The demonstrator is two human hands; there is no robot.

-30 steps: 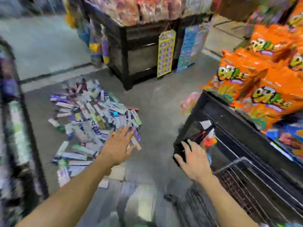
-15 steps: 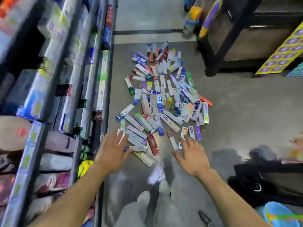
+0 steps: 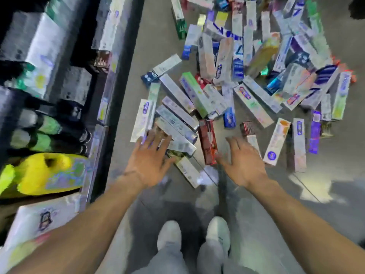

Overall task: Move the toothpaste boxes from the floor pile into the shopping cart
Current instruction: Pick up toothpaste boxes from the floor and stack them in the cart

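A pile of toothpaste boxes (image 3: 243,76) in white, blue, green and red lies spread over the grey floor ahead of me. My left hand (image 3: 148,161) reaches down with fingers spread, just over the near-left boxes, holding nothing. My right hand (image 3: 241,163) is also spread, hovering beside a red box (image 3: 207,141) and a white box (image 3: 276,141) at the pile's near edge. Whether either hand touches a box is unclear. The shopping cart is out of view.
A shop shelf (image 3: 102,107) stocked with boxes and bottles runs along the left. A yellow package (image 3: 37,173) sits on its lower level. My two feet in white shoes (image 3: 193,232) stand on bare floor just short of the pile.
My view swung from the cart and snack rack down to the pile. Both hands moved forward and lower, close over the near boxes.
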